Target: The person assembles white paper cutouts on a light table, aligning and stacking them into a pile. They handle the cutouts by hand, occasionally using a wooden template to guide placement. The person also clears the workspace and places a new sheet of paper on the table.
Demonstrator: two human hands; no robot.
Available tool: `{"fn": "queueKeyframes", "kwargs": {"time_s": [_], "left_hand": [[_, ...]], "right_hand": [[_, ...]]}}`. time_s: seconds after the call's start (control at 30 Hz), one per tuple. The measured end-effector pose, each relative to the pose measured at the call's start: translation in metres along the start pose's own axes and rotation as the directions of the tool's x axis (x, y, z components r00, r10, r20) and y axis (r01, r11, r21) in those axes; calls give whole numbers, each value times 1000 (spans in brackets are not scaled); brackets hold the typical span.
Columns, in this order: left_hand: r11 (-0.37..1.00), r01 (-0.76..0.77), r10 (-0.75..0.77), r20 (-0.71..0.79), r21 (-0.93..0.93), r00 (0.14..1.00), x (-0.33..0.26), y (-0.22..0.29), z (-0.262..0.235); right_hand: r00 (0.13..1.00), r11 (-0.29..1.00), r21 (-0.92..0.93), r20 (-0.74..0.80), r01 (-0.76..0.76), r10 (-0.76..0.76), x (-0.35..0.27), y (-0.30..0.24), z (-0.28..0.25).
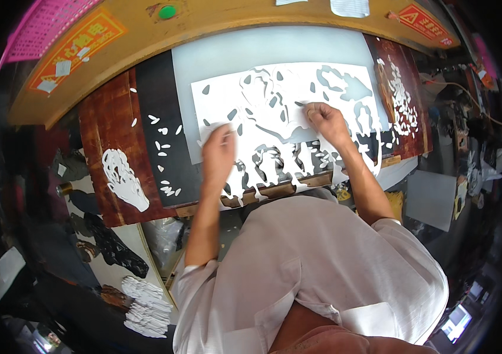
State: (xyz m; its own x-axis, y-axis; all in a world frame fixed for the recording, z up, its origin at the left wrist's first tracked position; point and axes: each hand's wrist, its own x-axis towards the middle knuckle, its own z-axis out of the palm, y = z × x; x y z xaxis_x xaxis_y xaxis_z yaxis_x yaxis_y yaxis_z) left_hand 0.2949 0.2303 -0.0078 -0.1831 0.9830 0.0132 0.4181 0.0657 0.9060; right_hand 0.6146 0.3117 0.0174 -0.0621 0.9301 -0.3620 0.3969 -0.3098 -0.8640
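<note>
White cut-out sheet [221, 97] lies across the pale board [215, 53] on the worktop [109, 112]; its thin near strips could tear if a forearm snags them. The right hand [328, 125] has its grip pinched closed above the sheet, contents unclear; the left hand [218, 158] is blurred, its grip impossible to tell.

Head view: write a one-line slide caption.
Left hand and right hand over a white sheet with curvy cut-out openings, small white oval pieces scattered on a flat black panel.
</note>
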Motion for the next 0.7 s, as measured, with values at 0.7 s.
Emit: {"fn": "queueKeyframes", "kwargs": {"time_s": [0.7], "left_hand": [[602, 87, -560, -342, -794, 755, 144, 64, -78]], "right_hand": [[932, 898, -280, -32, 338, -361, -11, 49, -24]]}}
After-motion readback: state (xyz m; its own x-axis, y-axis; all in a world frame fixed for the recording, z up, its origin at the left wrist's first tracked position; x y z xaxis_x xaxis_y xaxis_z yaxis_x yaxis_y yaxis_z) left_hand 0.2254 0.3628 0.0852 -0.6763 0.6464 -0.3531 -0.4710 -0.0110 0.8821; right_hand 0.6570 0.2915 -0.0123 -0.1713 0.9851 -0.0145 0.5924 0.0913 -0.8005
